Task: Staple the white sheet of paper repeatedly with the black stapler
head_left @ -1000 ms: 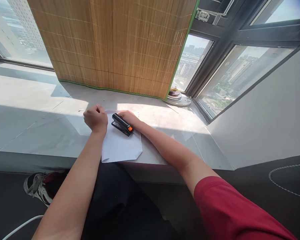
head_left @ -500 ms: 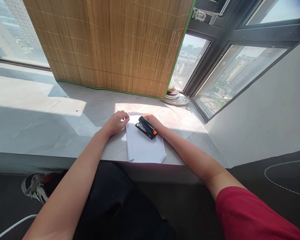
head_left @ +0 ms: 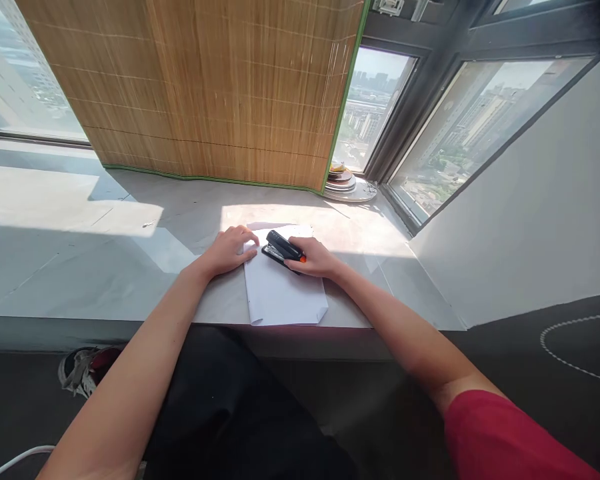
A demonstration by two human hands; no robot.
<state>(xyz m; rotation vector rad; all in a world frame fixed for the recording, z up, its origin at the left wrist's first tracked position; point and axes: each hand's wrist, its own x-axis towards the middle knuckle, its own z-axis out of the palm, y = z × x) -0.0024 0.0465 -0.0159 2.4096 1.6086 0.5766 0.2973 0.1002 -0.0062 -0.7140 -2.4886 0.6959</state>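
White paper sheets lie on the windowsill near its front edge, with a few corners curled. A black stapler with an orange part at its rear rests over the upper part of the paper, its nose pointing up and left. My right hand is closed around the stapler's rear end, thumb on the near side. At the paper's upper left edge lies my left hand, its fingers apart and the thumb and fingertips touching the sheet.
A bamboo blind with a green border hangs behind the sill. Stacked plates stand in the corner by the window. A white wall rises on the right. A shoe shows below at left.
My right hand has come from behind the stapler to close around its rear end. My left hand's fingers have spread over the paper's edge. The camera view has shifted slightly.
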